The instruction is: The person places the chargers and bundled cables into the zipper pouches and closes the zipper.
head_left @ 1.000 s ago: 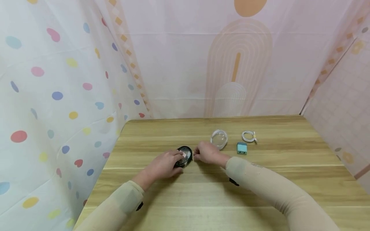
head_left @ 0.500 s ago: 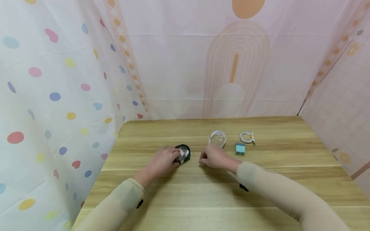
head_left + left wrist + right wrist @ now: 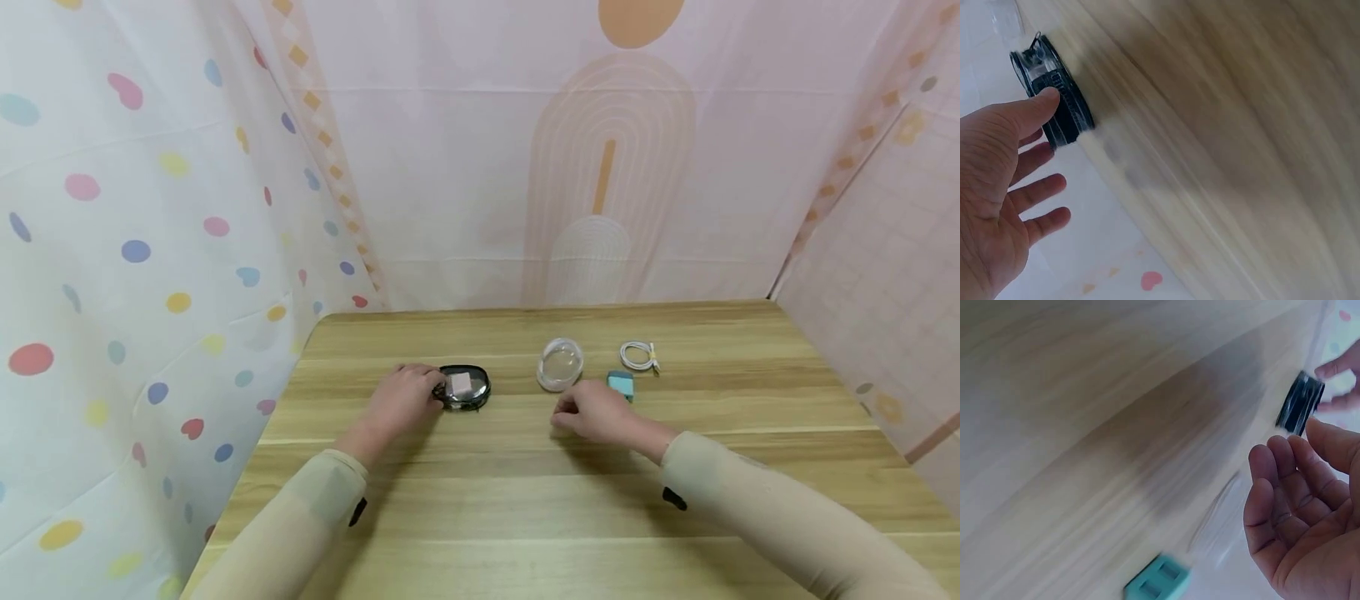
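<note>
My left hand (image 3: 399,404) grips the left end of a small oval zip case (image 3: 463,388) with black edges and a clear top, a pale square showing inside. In the left wrist view the thumb lies on the case's black side (image 3: 1065,103), while the lower fingers stand spread. My right hand (image 3: 596,412) hovers over the table with loosely curled fingers, holding nothing. Just behind it are a clear round plastic container (image 3: 560,365) and a teal charger plug (image 3: 621,383), which its fingers do not grip.
A coiled white cable (image 3: 637,357) with a yellow tie lies behind the charger plug. The wooden table (image 3: 465,533) ends at the back against a patterned curtain (image 3: 450,208), and a dotted curtain (image 3: 150,333) hangs on the left.
The zip case has turned from slanted to lengthwise across and shifted left with my left hand. My right hand has drawn away from it to the right, towards the charger plug.
</note>
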{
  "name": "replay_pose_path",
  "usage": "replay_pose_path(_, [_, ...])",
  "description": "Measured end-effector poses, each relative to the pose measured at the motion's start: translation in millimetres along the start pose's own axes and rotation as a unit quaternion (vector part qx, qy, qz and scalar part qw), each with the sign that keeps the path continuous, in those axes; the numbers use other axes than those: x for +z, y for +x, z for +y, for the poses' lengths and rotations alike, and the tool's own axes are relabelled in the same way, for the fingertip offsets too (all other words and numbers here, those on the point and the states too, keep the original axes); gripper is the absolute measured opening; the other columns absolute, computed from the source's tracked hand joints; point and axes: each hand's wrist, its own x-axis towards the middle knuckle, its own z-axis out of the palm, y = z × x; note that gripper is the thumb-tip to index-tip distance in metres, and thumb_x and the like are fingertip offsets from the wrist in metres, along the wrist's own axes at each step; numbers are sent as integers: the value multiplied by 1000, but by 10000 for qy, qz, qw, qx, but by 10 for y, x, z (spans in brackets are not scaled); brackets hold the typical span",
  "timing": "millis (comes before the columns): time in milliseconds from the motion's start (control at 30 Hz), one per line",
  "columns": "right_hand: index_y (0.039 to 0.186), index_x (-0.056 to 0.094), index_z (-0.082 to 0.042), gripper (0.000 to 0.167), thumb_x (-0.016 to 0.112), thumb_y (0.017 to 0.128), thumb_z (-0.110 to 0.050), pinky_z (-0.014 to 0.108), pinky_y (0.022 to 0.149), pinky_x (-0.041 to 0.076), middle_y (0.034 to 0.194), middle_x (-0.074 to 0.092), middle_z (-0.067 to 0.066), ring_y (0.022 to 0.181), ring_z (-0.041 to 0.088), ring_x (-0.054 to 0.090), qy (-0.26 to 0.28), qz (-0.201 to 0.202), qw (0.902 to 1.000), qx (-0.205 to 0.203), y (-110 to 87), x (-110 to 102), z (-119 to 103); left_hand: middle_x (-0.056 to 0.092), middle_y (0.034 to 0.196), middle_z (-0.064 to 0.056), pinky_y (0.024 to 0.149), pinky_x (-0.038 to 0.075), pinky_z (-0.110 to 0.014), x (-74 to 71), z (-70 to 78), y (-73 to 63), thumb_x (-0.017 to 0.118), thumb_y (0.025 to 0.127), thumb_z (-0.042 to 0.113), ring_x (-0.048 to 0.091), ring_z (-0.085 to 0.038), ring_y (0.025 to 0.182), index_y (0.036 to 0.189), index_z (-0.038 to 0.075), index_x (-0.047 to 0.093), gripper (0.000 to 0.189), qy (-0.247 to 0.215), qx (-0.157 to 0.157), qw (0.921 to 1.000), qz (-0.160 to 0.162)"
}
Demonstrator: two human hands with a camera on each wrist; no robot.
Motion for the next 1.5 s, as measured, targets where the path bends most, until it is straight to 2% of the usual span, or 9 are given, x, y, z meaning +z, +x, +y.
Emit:
replay_pose_path(167, [91, 82, -13, 12, 75, 99, -19, 23, 62, 51, 79, 75, -5, 69, 4, 58, 207, 245, 9994, 151, -163, -181, 226, 77, 127, -17, 107, 57, -58, -33, -99, -28, 74, 91, -2, 73, -38, 119, 121, 1, 75, 31, -32, -144, 9994, 322])
replay_pose_path(233, [92, 82, -12, 11, 75, 99, -18, 24, 64, 52, 81, 76, -4, 71, 5, 59, 263, 332, 9988, 234, -219, -252, 304, 78, 125, -17, 105, 58, -57, -54, -122, -38, 75, 89, -3, 74, -38, 118, 120, 0, 75, 32, -54, -132, 9988, 458])
replay_pose_path(333, [95, 82, -11, 12, 74, 100, -19, 25, 67, 54, 86, 77, -2, 75, 6, 62, 281, 385, 9981, 397, -294, -349, 410, 79, 121, -16, 104, 59, -54, -80, -123, -42, 76, 87, -1, 75, -37, 115, 119, 0, 75, 32, -59, -50, 9980, 623])
replay_pose_path(467, [98, 82, -9, 15, 74, 101, -21, 27, 69, 55, 90, 79, 1, 78, 9, 64, 292, 425, 9966, 645, -370, -434, 538, 79, 118, -13, 99, 62, -51, -99, -52, -22, 80, 91, 9, 76, -34, 110, 118, 2, 76, 28, -63, 130, 9974, 710])
replay_pose_path(733, [94, 81, -9, 14, 74, 101, -19, 24, 64, 47, 84, 75, -1, 73, 9, 56, 266, 632, 9956, 635, -487, -461, 739, 78, 125, -15, 105, 59, -52, -134, 197, 54, 80, 96, 21, 74, -35, 117, 121, 3, 75, 32, -379, 170, 9971, 644])
replay_pose_path(833, [93, 81, -9, 13, 75, 100, -17, 23, 63, 45, 82, 75, -2, 72, 9, 54, 292, 728, 9953, 566, -515, -443, 772, 78, 122, -15, 105, 59, -52, -130, 278, 98, 80, 96, 22, 75, -36, 116, 119, 3, 75, 31, -512, 281, 9951, 792])
replay_pose_path(967, [92, 82, -9, 11, 76, 99, -16, 22, 62, 44, 81, 75, -1, 72, 8, 53, 313, 828, 9943, 591, -546, -431, 772, 77, 125, -16, 108, 58, -51, -120, 416, 173, 79, 96, 21, 73, -36, 119, 122, 3, 75, 32, -730, 367, 9933, 819])
replay_pose_path(1200, [93, 82, -9, 11, 75, 99, -16, 24, 64, 47, 84, 76, -2, 75, 11, 56, 369, 835, 9931, 735, -566, -420, 763, 68, 145, -17, 116, 52, -52, -131, 728, 334, 74, 101, 29, 64, -37, 136, 138, 6, 69, 43, -1019, -18, 9945, 261])
replay_pose_path(1500, [102, 83, -8, 13, 74, 101, -17, 31, 73, 56, 97, 82, 5, 83, 11, 67, 283, 858, 9922, 857, -608, -411, 819, 56, 159, -17, 125, 43, -52, -42, 1186, 728, 75, 99, 45, 53, -39, 148, 146, 9, 62, 61, -1262, -450, 9909, -102])
